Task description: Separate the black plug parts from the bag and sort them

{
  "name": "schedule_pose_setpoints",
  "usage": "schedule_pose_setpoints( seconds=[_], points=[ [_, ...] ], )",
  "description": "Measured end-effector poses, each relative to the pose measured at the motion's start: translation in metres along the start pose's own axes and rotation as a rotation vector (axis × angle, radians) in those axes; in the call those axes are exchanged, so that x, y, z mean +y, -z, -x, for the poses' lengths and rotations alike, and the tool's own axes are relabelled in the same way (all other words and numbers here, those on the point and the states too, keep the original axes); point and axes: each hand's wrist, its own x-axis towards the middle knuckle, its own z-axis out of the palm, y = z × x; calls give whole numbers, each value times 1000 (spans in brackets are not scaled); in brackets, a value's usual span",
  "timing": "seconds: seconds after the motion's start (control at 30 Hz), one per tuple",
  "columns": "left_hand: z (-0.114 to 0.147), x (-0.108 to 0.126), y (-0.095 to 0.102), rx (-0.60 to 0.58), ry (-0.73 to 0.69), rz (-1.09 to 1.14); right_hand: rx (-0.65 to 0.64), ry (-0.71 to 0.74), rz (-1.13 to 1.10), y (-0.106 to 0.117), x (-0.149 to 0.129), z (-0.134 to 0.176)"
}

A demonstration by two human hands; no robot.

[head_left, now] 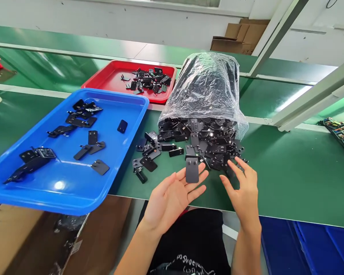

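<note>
Left hand is held palm-up before the plastic bag, a black two-pin plug piece borne on spread fingers. Right hand is held, digits apart, beside the heap of pieces at the bag's mouth. Left of it, blue tray and red tray are placed.

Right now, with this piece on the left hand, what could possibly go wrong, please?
The flat black piece may slip: it rests on the open left hand, apparently not pinched by the thumb. More black parts could slide from the clear bag, whose mouth lies open. The blue tray seems to overhang the green table in front, so a bump might tip it.
</note>
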Motion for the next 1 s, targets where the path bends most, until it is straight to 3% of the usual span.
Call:
schedule_pose_setpoints(
  seconds=[0.2, 0.5, 0.77, 0.83, 0.9, 1.0],
  points=[
    [15, -1, -14, -119, -8, 63, -187, -4, 74, -10, 26, 8],
    [36, -2, -24, -252, -41, 45, -170, 26, 60, -8, 27, 11],
    [45, -5, -21, -217, -63, 52, -150, 50, 56, -8, 26, 11],
    [34, -1, -16, -149, -63, 67, -147, 56, 57, -9, 27, 12],
    [6, 16, -9, -39, -75, 80, -143, 68, 53, -11, 29, 13],
    [-55, 72, -4, 38, -182, 97, -129, 94, 49, -12, 31, 14]
  ],
)
